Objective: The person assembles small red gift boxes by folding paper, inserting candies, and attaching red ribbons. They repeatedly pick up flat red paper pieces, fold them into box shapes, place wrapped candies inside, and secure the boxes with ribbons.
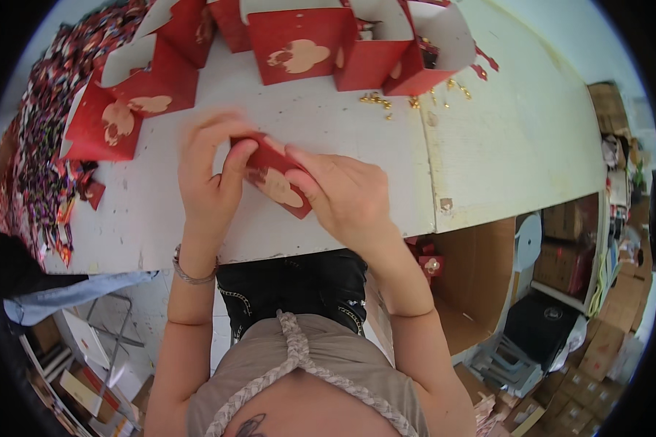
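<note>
Between both hands, above the near part of the white table, is a small red paper gift box with a pale flower-shaped design. It is tilted, its upper end partly covered by fingers. My left hand pinches its left end with the thumb on top; those fingers are smeared by motion. Closed round the other side is my right hand, its thumb pressed against the edge. Beyond the hands, several open red boxes of the same pattern stand in an arc, some with small things inside.
Small gold pieces lie near the boxes at the back right. A heap of small shiny packets covers the table's left side. Below the table on the right stands an open cardboard box. Blue denim shows at the lower left.
</note>
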Motion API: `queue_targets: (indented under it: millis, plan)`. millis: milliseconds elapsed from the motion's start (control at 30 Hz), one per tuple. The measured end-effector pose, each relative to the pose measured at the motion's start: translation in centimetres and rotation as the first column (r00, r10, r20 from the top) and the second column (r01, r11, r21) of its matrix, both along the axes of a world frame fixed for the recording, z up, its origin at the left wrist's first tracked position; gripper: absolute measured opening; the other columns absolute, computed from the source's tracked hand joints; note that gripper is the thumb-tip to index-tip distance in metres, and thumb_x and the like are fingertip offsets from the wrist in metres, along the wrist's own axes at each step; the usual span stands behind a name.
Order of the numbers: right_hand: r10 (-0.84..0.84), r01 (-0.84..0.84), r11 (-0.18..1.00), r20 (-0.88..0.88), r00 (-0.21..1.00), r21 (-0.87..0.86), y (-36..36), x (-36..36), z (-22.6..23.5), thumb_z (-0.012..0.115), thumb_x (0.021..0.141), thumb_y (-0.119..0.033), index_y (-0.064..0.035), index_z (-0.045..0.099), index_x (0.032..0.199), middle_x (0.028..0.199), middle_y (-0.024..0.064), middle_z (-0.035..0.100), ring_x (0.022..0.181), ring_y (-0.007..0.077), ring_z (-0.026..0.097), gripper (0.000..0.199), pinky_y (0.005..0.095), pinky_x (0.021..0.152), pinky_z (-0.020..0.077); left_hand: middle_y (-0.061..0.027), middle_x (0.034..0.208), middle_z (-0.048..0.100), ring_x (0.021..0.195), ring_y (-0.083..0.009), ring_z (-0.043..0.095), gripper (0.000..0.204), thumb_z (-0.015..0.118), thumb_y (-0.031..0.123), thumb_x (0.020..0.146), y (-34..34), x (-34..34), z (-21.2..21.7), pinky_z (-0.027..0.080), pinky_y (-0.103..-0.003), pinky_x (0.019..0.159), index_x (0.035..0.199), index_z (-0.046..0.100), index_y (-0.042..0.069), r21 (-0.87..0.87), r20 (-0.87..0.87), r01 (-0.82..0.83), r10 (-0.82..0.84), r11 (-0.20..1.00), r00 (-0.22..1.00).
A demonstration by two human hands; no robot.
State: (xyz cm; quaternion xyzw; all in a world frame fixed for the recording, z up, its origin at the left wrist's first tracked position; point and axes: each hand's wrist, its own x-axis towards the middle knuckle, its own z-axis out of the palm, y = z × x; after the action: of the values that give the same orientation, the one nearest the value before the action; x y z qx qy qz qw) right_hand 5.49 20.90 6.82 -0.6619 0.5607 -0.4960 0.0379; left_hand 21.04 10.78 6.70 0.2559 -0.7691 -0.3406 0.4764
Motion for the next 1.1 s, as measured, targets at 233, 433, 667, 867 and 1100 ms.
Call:
queue_targets:
  millis: [233, 433, 667, 867, 1100]
  plan:
    - [-0.105, 0.104, 0.994, -0.035, 0.994, -0.042, 0.5, 3.2, -0.1, 0.065, 0.075, -0.005, 0.0141, 0.05, 0.111, 0.102, 0.0236, 0.063, 0.101, 0.0365, 0.06, 0.043, 0.0429, 0.081, 0.0506, -0.014, 0.12, 0.055, 0.112, -0.0275, 0.05, 0.031, 0.061, 0.012, 0.086, 6.3, -2.6, 2.0, 0.038, -0.036, 0.096, 0.114, 0.057, 0.001, 0.119, 0.009, -0.003, 0.001, 0.993, 1.0]
    - [-0.108, 0.138, 0.982, 0.223, 0.969, -0.127, 1.4, -8.2, -2.8, 0.055, 0.085, -0.006, -0.0067, 0.068, 0.096, 0.085, 0.007, 0.066, 0.09, 0.0223, 0.064, 0.017, 0.0295, 0.077, 0.0494, -0.012, 0.099, 0.064, 0.089, -0.02, 0.059, 0.015, 0.055, 0.002, 0.088, 2.2, -1.8, 0.0, 0.046, -0.027, 0.081, 0.101, 0.061, -0.003, 0.15, 0.005, -0.112, 0.112, 0.982, 0.994]
    - [-0.602, 0.792, 0.445, -0.515, 0.61, 0.417, -1.8, -35.1, -3.0, 0.061, 0.082, -0.025, -0.0083, 0.067, 0.107, 0.093, 0.0142, 0.068, 0.085, 0.0272, 0.065, 0.031, 0.0362, 0.078, 0.0497, -0.0111, 0.088, 0.064, 0.08, -0.0176, 0.056, 0.01, 0.053, 0.008, 0.091, 0.5, -1.2, -0.5, 0.044, -0.026, 0.075, 0.089, 0.059, -0.001, 0.147, -0.072, 0.215, -0.207, 0.965, 0.976]
    - [-0.367, 0.901, 0.222, -0.825, 0.43, 0.372, -2.6, -32.9, -2.6, 0.062, 0.077, -0.017, -0.0082, 0.07, 0.094, 0.088, 0.0132, 0.068, 0.085, 0.0295, 0.065, 0.021, 0.0398, 0.077, 0.0513, -0.0114, 0.088, 0.064, 0.081, -0.017, 0.056, 0.01, 0.053, 0.007, 0.091, 0.3, -1.2, -0.4, 0.044, -0.027, 0.076, 0.092, 0.059, -0.001, 0.181, -0.098, 0.21, -0.195, 0.961, 0.976]
    - [-0.894, 0.718, 0.435, 0.168, 0.415, 0.543, 3.4, -35.3, -0.2, 0.058, 0.084, -0.015, -0.0016, 0.066, 0.087, 0.084, 0.0115, 0.064, 0.07, 0.0206, 0.057, 0.016, 0.0307, 0.061, 0.0474, -0.0114, 0.09, 0.064, 0.084, -0.016, 0.058, 0.009, 0.051, -0.001, 0.089, 0.7, -2.0, -0.4, 0.045, -0.024, 0.077, 0.093, 0.059, -0.003, 0.26, -0.124, 0.253, -0.228, 0.932, 0.966]
